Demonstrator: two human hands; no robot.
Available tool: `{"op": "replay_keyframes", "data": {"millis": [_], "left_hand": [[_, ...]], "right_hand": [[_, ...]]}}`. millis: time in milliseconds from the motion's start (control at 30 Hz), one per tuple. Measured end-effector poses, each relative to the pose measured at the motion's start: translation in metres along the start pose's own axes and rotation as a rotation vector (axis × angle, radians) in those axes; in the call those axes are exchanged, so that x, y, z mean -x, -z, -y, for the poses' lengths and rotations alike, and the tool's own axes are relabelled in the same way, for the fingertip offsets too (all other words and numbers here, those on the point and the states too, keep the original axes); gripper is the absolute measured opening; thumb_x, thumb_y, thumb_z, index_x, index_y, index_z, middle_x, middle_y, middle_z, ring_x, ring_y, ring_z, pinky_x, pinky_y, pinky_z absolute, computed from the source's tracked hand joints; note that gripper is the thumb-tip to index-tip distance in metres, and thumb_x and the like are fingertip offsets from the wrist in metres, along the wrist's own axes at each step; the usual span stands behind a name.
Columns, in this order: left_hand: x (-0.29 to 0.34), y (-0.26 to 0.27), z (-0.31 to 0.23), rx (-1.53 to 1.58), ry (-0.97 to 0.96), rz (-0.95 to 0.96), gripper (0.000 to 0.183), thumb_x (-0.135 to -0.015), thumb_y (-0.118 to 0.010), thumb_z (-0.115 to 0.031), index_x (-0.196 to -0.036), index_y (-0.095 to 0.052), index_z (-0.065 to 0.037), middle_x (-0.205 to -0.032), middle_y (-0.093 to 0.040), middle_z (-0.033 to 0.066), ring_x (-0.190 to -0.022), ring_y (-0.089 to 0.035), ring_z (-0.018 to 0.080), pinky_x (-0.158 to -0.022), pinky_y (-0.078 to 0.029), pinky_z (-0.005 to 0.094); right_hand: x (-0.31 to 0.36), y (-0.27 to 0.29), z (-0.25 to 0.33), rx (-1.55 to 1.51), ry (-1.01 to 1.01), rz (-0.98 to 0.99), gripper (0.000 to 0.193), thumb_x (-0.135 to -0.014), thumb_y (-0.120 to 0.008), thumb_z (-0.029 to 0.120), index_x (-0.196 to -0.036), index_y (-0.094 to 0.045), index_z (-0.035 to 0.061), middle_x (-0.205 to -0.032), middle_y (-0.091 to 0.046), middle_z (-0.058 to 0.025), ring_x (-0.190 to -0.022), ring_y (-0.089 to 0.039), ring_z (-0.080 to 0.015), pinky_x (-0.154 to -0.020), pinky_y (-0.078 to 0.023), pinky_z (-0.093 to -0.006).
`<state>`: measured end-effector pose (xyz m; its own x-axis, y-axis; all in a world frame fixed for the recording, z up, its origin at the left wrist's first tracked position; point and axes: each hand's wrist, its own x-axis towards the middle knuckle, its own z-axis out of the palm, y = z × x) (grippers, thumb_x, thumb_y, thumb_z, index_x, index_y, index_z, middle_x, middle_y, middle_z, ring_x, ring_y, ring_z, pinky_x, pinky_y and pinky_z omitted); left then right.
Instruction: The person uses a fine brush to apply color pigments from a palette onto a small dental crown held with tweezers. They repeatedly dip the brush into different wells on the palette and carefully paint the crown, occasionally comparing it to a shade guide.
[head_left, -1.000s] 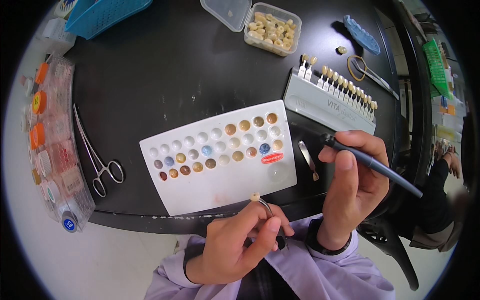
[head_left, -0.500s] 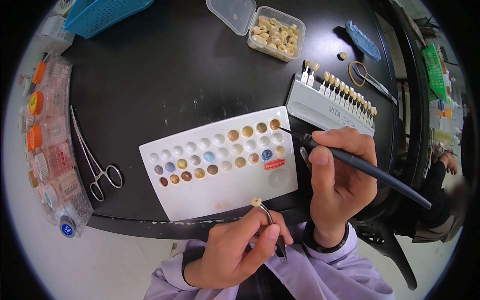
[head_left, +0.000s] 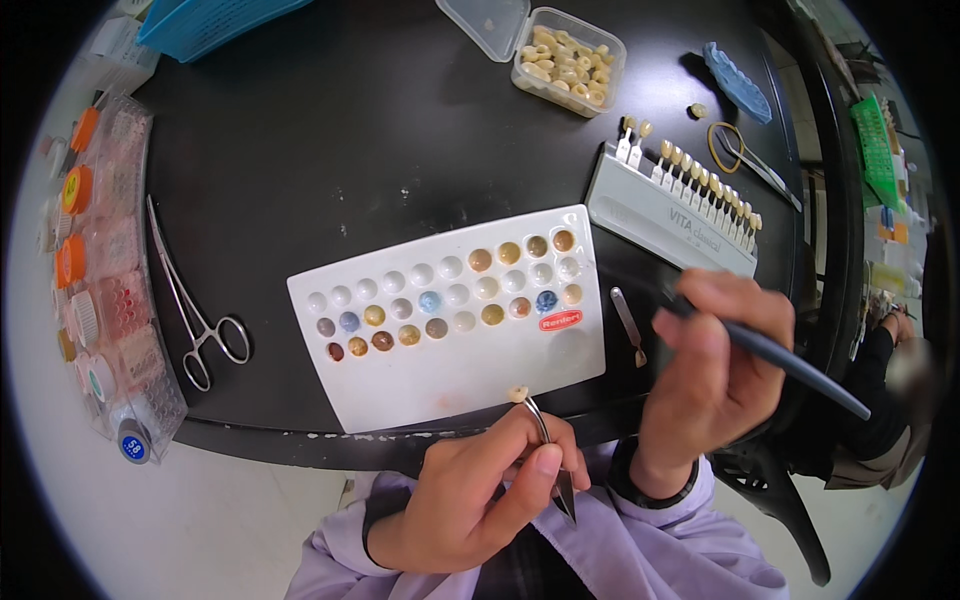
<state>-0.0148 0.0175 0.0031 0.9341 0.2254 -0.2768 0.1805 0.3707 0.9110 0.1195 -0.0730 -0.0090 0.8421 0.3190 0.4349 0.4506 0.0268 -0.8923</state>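
In my left hand (head_left: 485, 495) a pair of metal tweezers (head_left: 566, 497) is pinched between thumb and fingers. Their curved tip grips a small cream-coloured tooth crown (head_left: 517, 394) just over the near edge of the white mixing palette (head_left: 400, 392). Rows of round wells in the palette hold brown, ochre, grey and blue pastes. My right hand (head_left: 715, 375), smeared by motion, is closed round a dark-handled brush (head_left: 800, 373) to the right of the palette. The brush tip is too blurred to make out. A single shade tab (head_left: 628, 325) lies between the palette and that hand.
Beyond my right hand stands a grey tooth-shade guide (head_left: 640, 205). A clear box of crowns (head_left: 570, 65), a blue toothed mould (head_left: 738, 82) and tweezers with a rubber band (head_left: 765, 175) lie farther back. Scissor-handled forceps (head_left: 205, 335) and stacked jars (head_left: 125, 260) are at left.
My right hand has drawn the brush away from the palette's far-right brown well, back and to the right. The shade tab shows more fully. My left hand keeps its hold on the tweezers.
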Motion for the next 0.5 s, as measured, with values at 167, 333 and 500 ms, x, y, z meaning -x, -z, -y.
{"op": "replay_keyframes", "data": {"millis": [167, 333, 500], "left_hand": [[-0.002, 0.003, -0.007, 0.087, 0.054, 0.029, 0.024, -0.093, -0.037, -0.014, -0.081, -0.049, 0.003, -0.07, -0.061, 0.012, -0.058, -0.057, 0.0117, -0.053, -0.046, 0.0217], [-0.001, 0.004, -0.005, 0.065, 0.021, 0.045, 0.018, -0.092, -0.038, -0.007, -0.085, -0.049, 0.005, -0.074, -0.058, 0.0087, -0.059, -0.054, 0.0105, -0.056, -0.044, 0.0217], [-0.001, 0.003, -0.003, 0.085, 0.015, 0.041, 0.017, -0.092, -0.038, -0.007, -0.084, -0.049, 0.005, -0.074, -0.058, 0.0088, -0.059, -0.053, 0.0107, -0.056, -0.044, 0.022]], "right_hand": [[0.017, 0.007, 0.0, -0.362, -0.035, 0.126, 0.014, -0.081, -0.057, 0.011, -0.088, -0.05, 0.0003, -0.061, -0.056, -0.0067, -0.049, -0.055, -0.0158, -0.055, -0.035, -0.0292], [0.021, 0.001, 0.005, -0.228, -0.085, 0.204, 0.024, -0.084, -0.058, 0.027, -0.084, -0.045, 0.0066, -0.051, -0.048, -0.0023, -0.043, -0.048, -0.0129, -0.054, -0.03, -0.0285], [0.019, 0.0, 0.004, -0.225, -0.085, 0.224, 0.024, -0.083, -0.059, 0.025, -0.083, -0.045, 0.0056, -0.051, -0.049, -0.0031, -0.044, -0.048, -0.0132, -0.054, -0.03, -0.0281]]}}
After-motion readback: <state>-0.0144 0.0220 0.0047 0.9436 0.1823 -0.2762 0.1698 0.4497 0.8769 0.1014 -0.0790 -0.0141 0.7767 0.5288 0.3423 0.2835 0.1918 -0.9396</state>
